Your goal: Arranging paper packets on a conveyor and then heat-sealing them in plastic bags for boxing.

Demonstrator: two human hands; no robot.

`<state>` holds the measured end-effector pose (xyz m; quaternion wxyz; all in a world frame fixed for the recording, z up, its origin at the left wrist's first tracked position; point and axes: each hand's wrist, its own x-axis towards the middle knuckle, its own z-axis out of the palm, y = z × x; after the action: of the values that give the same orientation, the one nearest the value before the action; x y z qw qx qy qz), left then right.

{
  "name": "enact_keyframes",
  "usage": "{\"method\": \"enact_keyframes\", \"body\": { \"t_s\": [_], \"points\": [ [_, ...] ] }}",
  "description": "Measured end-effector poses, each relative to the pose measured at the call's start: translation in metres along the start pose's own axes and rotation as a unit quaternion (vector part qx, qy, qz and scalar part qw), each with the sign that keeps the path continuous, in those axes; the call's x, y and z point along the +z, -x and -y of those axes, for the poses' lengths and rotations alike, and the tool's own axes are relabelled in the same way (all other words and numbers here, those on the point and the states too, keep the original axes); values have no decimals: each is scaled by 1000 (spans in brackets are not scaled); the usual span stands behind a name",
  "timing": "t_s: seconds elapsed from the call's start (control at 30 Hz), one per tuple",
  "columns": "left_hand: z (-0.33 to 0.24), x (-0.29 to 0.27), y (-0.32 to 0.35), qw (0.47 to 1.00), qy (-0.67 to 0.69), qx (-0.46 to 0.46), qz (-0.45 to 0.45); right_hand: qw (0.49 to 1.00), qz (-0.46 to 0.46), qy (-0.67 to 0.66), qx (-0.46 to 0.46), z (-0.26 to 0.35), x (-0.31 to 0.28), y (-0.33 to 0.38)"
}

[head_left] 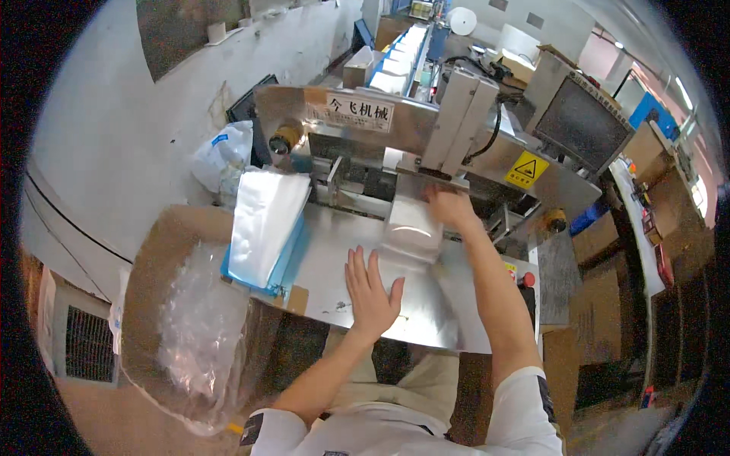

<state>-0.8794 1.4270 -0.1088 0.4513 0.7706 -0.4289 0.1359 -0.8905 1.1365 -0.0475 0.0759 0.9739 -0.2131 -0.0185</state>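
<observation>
My left hand [372, 295] hovers over or rests on the metal worktop [334, 262], fingers stretched out, holding nothing. My right hand [450, 208] is farther in, against the right side of a white, plastic-wrapped pack [414, 220]. Its fingers are blurred and partly hidden, so their grip does not show. The pack lies with its far end under the upright metal head of the machine [456, 125]. To the left, a stack of flat white plastic bags [266, 220] sits on a blue holder [283, 262].
An open cardboard box [152, 273] lined with clear plastic [201, 327] stands at the left. A red button [528, 280] is at the worktop's right edge. Behind the machine's metal panel [411, 118], a conveyor [395, 64] carries white packs. A dark screen [582, 121] stands right.
</observation>
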Motion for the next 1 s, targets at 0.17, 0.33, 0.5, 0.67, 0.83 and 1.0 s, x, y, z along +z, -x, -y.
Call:
{"method": "enact_keyframes", "body": {
  "t_s": [0.17,0.33,0.5,0.67,0.83,1.0],
  "points": [
    [5,-6,2,1000,20,-22,2,878,-220,-405,132,32,-9,64],
    [4,-6,-1,999,27,-17,23,798,-261,-521,154,71,17,182],
    [-1,-5,-2,999,37,-9,35,747,-211,-603,184,95,24,238],
    [-6,-3,-1,999,21,11,37,734,-187,-621,203,94,28,239],
    [3,2,-6,993,91,-44,65,724,-187,-628,216,90,30,204],
    [10,21,-62,934,290,-194,78,771,-198,-558,235,83,61,148]
  ]
}}
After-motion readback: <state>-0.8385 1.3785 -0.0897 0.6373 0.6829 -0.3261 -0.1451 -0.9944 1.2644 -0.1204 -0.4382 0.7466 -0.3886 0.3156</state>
